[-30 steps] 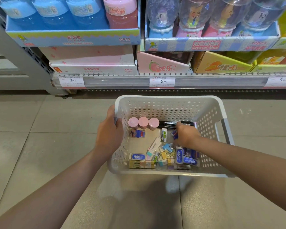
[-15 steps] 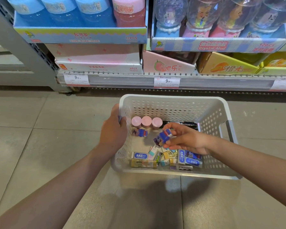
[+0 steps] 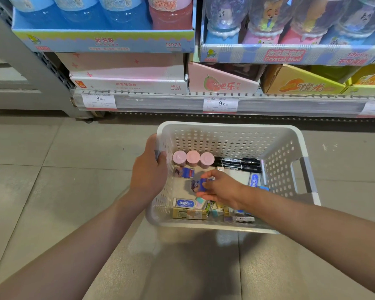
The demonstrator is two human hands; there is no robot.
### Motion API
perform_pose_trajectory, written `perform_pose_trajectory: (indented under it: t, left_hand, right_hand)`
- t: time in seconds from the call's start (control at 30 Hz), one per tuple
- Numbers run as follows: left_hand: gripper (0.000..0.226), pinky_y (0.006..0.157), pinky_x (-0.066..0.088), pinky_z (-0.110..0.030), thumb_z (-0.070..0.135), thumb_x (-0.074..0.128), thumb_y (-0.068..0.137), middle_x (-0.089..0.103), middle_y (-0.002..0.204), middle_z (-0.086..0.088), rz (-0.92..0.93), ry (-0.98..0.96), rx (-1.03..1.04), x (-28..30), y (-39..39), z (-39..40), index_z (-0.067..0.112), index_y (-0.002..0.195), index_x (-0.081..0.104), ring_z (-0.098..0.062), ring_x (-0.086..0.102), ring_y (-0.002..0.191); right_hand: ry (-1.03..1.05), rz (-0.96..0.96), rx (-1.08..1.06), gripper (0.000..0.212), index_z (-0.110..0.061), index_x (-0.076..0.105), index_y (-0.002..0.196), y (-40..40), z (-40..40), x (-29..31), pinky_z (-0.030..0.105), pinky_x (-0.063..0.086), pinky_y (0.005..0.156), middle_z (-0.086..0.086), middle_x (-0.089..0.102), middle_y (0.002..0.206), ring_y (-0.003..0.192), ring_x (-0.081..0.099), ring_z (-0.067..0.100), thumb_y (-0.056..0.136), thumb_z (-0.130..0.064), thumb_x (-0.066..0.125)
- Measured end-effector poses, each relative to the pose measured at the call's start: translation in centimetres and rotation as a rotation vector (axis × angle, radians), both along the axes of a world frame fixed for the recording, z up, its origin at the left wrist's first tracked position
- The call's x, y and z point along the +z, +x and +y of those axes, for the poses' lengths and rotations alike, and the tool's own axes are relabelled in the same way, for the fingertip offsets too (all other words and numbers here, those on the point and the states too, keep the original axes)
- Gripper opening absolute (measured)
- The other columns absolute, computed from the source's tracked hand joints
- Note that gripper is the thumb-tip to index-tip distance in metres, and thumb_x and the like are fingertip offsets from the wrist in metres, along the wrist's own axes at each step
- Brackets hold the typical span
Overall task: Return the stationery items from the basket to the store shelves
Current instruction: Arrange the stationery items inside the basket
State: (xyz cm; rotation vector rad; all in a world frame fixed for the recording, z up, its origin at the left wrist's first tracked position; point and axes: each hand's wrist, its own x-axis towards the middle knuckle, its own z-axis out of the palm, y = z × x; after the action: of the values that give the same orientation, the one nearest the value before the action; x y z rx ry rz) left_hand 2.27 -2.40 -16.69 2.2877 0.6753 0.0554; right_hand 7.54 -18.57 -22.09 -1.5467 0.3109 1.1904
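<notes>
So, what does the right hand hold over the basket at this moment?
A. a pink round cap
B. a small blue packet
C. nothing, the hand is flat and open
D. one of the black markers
B: the right hand pinches a small blue packet between thumb and fingers above the basket, while the black markers and the pink caps lie untouched at the far wall.

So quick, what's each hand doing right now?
Left hand: grips the white basket by its handle.
Right hand: fingers pinch a small blue packet over the basket.
</notes>
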Motion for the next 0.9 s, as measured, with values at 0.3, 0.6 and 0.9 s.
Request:
perform_pose_trajectory:
  t: [0.3,0.6,0.9]
  left_hand:
    - [0.042,0.066,0.041,-0.026,0.021,0.036,0.1,0.053,0.098,0.004,0.007,-0.021,0.017,-0.2,0.1,0.0,0.027,0.141,0.028,-0.01,0.052,0.073]
    - [0.044,0.072,0.044,-0.026,0.021,0.037,0.1,0.058,0.121,-0.003,0.012,-0.046,0.035,-0.2,0.1,-0.1,0.029,0.142,0.026,-0.013,0.053,0.084]
    - [0.044,0.077,0.043,-0.028,0.02,0.037,0.1,0.059,0.12,-0.008,0.011,-0.027,0.029,0.2,0.1,-0.1,0.025,0.143,0.027,-0.015,0.052,0.084]
  right_hand:
    - [-0.424,-0.196,-0.066,0.019,-0.008,0.064,0.101,0.6,3.4,-3.5,0.027,0.048,0.072,0.006,0.06,0.09,0.082,0.057,0.017,0.083,-0.013,0.069]
    - [-0.537,-0.274,0.179,0.018,-0.006,0.062,0.093,0.9,4.6,-4.5,0.033,0.051,0.093,0.013,0.062,0.12,0.112,0.06,0.027,0.084,-0.021,0.065]
    - [-0.679,-0.493,0.438,0.023,-0.011,0.061,0.107,1.2,5.5,-4.7,0.022,0.039,0.064,0.008,0.063,0.112,0.105,0.061,0.022,0.089,-0.024,0.057]
